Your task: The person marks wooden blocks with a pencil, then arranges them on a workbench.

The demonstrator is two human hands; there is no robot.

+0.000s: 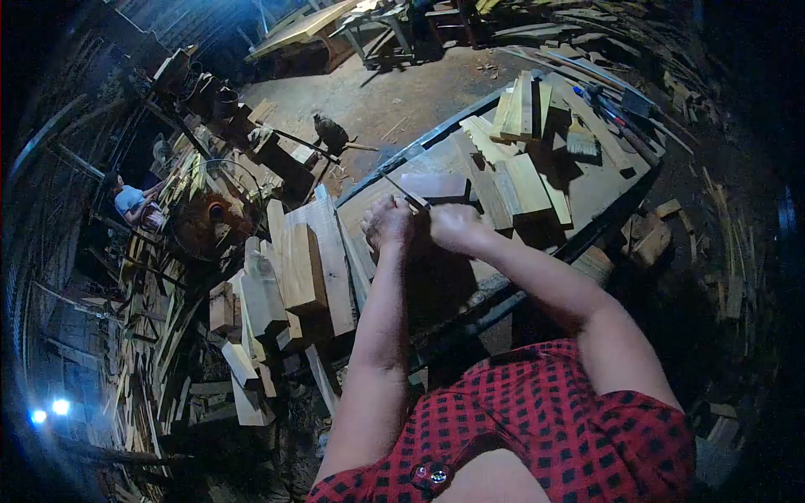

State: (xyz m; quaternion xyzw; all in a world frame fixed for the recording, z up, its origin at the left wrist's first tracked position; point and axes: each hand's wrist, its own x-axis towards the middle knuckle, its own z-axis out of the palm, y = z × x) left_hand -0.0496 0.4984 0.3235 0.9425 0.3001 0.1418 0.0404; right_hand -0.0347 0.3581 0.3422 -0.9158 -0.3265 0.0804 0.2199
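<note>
My right hand is closed around the handle end of a knife with a thin, narrow blade. Its blade points up and to the left, passing just beyond my left hand. That left hand is closed, with its fingers curled close to the blade; whatever it may hold is hidden. Both hands are over the worktable. Right behind the blade lies a pale wooden block. More cut blocks rest to the right of my right hand.
Wooden blocks and boards crowd the table's left end. A brush and blue-and-red tools lie at the right end. Wood scraps cover the floor at left. A person sits far left, near a round fan-like object.
</note>
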